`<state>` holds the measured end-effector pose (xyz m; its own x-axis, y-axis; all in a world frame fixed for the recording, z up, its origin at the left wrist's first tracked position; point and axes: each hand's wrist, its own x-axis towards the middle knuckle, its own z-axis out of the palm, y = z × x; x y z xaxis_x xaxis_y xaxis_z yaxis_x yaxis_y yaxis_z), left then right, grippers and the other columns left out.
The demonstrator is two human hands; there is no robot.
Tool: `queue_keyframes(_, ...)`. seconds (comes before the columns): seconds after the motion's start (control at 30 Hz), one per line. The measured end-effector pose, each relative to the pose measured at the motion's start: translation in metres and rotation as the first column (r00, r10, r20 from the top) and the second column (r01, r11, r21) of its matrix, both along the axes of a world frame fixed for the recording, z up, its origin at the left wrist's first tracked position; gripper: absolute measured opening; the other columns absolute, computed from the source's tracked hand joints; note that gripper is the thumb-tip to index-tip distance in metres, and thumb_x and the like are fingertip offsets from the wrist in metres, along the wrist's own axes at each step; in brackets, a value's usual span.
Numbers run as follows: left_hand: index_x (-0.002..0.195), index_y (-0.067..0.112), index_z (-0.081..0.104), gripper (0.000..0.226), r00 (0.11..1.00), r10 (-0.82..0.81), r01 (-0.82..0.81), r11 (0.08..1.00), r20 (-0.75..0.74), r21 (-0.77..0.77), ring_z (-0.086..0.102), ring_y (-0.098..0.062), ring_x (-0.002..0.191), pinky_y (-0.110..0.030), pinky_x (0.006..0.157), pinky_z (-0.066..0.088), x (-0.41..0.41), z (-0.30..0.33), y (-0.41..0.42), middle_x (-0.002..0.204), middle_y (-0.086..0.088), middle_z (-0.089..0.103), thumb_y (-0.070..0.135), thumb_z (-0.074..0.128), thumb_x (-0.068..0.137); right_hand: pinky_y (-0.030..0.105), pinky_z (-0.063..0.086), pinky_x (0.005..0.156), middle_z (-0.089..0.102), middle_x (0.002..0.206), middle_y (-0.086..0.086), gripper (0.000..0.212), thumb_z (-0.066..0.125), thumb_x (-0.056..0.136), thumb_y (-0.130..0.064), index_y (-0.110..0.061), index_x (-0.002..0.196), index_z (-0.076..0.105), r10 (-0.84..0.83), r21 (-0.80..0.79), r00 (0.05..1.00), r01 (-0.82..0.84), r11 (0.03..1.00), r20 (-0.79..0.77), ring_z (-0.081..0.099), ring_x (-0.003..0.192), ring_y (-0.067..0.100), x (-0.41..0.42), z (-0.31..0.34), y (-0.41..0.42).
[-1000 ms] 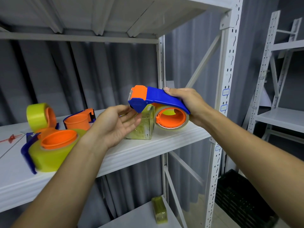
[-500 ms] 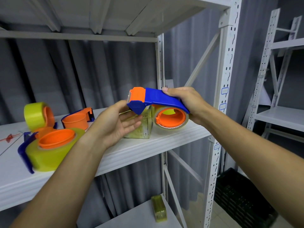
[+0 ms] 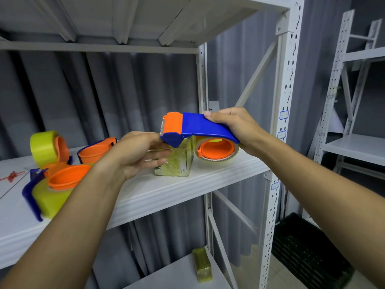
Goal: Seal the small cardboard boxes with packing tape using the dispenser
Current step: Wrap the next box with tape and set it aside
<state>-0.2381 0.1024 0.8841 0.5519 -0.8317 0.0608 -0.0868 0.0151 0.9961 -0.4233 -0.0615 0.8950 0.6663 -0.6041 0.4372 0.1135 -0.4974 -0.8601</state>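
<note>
On the white shelf (image 3: 208,180) a small tape-wrapped box (image 3: 177,163) stands at centre. At its 3 o'clock the right hand (image 3: 233,126) grips the blue-orange tape dispenser (image 3: 198,130); at 9 o'clock the left hand (image 3: 137,153) touches the box with loosely spread fingers.

A single head-worn view looks forward and slightly down, close on the white shelf (image 3: 187,188) beyond the fingers.

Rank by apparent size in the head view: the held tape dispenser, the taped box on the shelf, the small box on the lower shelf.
1. Held tape dispenser, though it is nearest the camera.
2. Taped box, partly hidden by the left hand.
3. Small box on the lower shelf, farther away.
</note>
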Motion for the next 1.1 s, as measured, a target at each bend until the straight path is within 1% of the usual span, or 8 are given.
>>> queue_keyframes(0.2,0.088,0.016,0.078,0.023,0.96,0.111,-0.115,0.993,0.257,0.002,0.069,-0.004,0.067,-0.02,0.054,0.052,-0.001,-0.001,-0.009,0.085,0.001,0.078,0.02,0.058,0.098,0.027,0.056,0.066,0.077,0.085,0.001,0.029,0.068,0.09,-0.046,-0.019,0.081,0.074,0.004,-0.079,1.0,-0.003,0.997,0.012,0.074,0.079,0.019,0.0,0.001,0.002)
queue_keyframes(0.33,0.08,0.013,0.074,0.033,0.819,0.283,-0.267,0.958,0.498,-0.105,0.057,-0.014,0.064,-0.029,0.061,0.047,0.003,-0.001,-0.013,0.076,-0.004,0.072,0.025,0.053,0.103,0.022,0.054,0.061,0.075,0.078,0.0,0.03,0.07,0.089,-0.046,-0.021,0.074,0.074,-0.011,-0.126,1.0,0.014,0.992,0.024,0.072,0.073,0.016,0.001,0.003,0.002)
queue_keyframes(0.43,0.075,0.009,0.069,0.038,0.735,0.339,-0.307,0.939,0.587,-0.159,0.048,-0.018,0.06,-0.028,0.059,0.042,0.007,-0.003,-0.015,0.067,-0.004,0.063,0.028,0.052,0.103,0.022,0.055,0.062,0.075,0.079,0.002,0.034,0.069,0.089,-0.048,-0.016,0.078,0.074,-0.018,-0.15,1.0,0.017,0.989,-0.002,0.072,0.073,0.017,0.001,0.005,0.001)
queue_keyframes(0.53,0.072,0.008,0.065,0.04,0.687,0.399,-0.343,0.915,0.607,-0.213,0.055,-0.013,0.063,-0.023,0.061,0.04,0.012,-0.007,-0.015,0.071,0.0,0.066,0.033,0.055,0.102,0.026,0.054,0.063,0.075,0.078,0.006,0.04,0.07,0.089,-0.048,-0.01,0.079,0.074,-0.036,-0.15,0.999,0.032,0.988,-0.026,0.071,0.069,0.017,-0.003,0.009,-0.002)
queue_keyframes(0.63,0.068,0.018,0.062,0.037,0.669,0.403,-0.34,0.913,0.624,-0.225,0.061,0.002,0.081,-0.023,0.067,0.042,0.015,-0.014,-0.017,0.075,0.011,0.067,0.034,0.057,0.101,0.026,0.05,0.061,0.071,0.067,0.0,0.037,0.071,0.089,-0.046,-0.018,0.066,0.072,-0.043,-0.152,0.997,0.034,0.988,-0.06,0.066,0.061,0.011,-0.005,0.01,-0.005)
queue_keyframes(0.8,0.081,0.015,0.059,0.03,0.597,0.47,-0.418,0.874,0.65,-0.249,0.063,-0.019,0.089,-0.035,0.08,0.048,0.029,-0.023,-0.013,0.093,0.003,0.07,0.035,0.051,0.102,0.022,0.045,0.057,0.064,0.058,0.001,0.042,0.074,0.087,-0.046,-0.011,0.064,0.069,-0.097,-0.168,0.994,0.086,0.982,-0.057,0.059,0.055,0.012,-0.015,0.011,-0.014)
queue_keyframes(0.9,0.083,0.018,0.057,0.028,0.562,0.486,-0.424,0.864,0.669,-0.271,0.061,-0.015,0.081,-0.033,0.072,0.042,0.041,-0.029,-0.003,0.086,0.006,0.067,0.036,0.051,0.102,0.015,0.043,0.049,0.063,0.055,-0.003,0.04,0.074,0.087,-0.046,-0.018,0.058,0.068,-0.128,-0.16,0.991,0.119,0.98,-0.048,0.059,0.05,0.009,-0.026,0.008,-0.024)
queue_keyframes(1.1,0.094,0.018,0.06,0.024,0.631,0.386,-0.379,0.91,0.672,-0.168,0.063,-0.015,0.084,-0.035,0.075,0.045,0.046,-0.04,-0.006,0.087,0.004,0.067,0.038,0.051,0.103,0.034,0.049,0.066,0.069,0.065,0.004,0.035,0.072,0.09,-0.042,-0.015,0.067,0.071,-0.128,-0.175,0.986,0.108,0.979,-0.103,0.064,0.062,0.017,-0.024,-0.001,-0.027)
